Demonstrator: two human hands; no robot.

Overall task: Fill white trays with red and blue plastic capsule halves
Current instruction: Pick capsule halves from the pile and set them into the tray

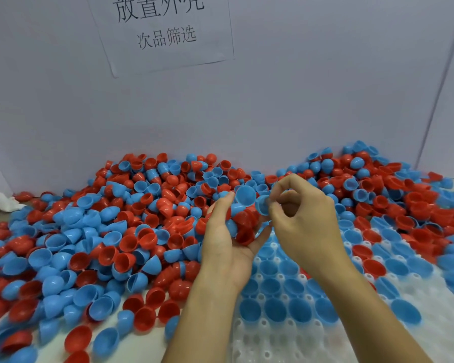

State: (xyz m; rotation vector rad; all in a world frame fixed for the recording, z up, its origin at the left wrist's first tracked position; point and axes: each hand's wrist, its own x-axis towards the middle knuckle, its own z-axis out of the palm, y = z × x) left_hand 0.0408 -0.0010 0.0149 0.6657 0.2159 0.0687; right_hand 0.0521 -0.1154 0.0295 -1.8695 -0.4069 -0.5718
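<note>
A big heap of red and blue capsule halves [95,231] covers the table from the left to the far right. The white tray [278,339] lies at the lower right, several of its cups filled with blue halves and a few red ones. My left hand [226,247], palm up over the tray's far edge, cups a handful of red and blue halves [243,226]. My right hand [299,213], just to the right, pinches one blue half [262,204] between thumb and fingertips, close to the handful.
A grey board wall stands right behind the heap, with a paper sign [163,30] taped to it. A crumpled white tissue [5,201] lies at the far left. Loose halves spill over the tray's right part.
</note>
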